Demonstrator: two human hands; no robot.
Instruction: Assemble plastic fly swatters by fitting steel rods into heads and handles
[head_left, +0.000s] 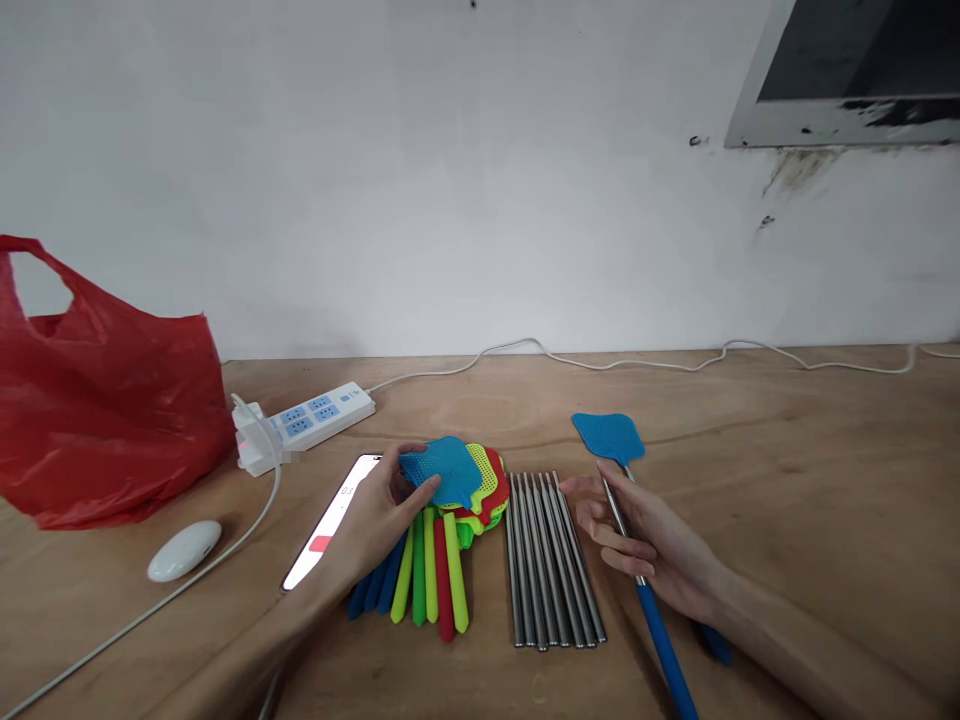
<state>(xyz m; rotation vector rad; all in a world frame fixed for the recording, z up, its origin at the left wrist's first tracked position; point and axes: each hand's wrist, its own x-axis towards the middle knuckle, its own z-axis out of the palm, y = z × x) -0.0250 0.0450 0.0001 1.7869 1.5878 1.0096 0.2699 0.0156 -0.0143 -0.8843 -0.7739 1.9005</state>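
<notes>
My left hand [382, 515] pinches a loose blue swatter head [444, 470] at the top of a pile of coloured swatter heads [486, 488] and plastic handles [426, 575] in blue, green, yellow and red. My right hand [645, 545] is closed around the metal rod of an assembled blue fly swatter [609, 437], whose blue grip [664, 640] reaches toward the table's front edge. Between both hands lies a row of several bare steel rods [551, 545].
A phone [330, 520] with a lit screen lies under my left wrist. A white power strip [307, 422], its cable [637, 362] along the wall, a white oval mouse-like object [184, 550] and a red plastic bag [105, 400] occupy the wooden table's [810, 470] left side.
</notes>
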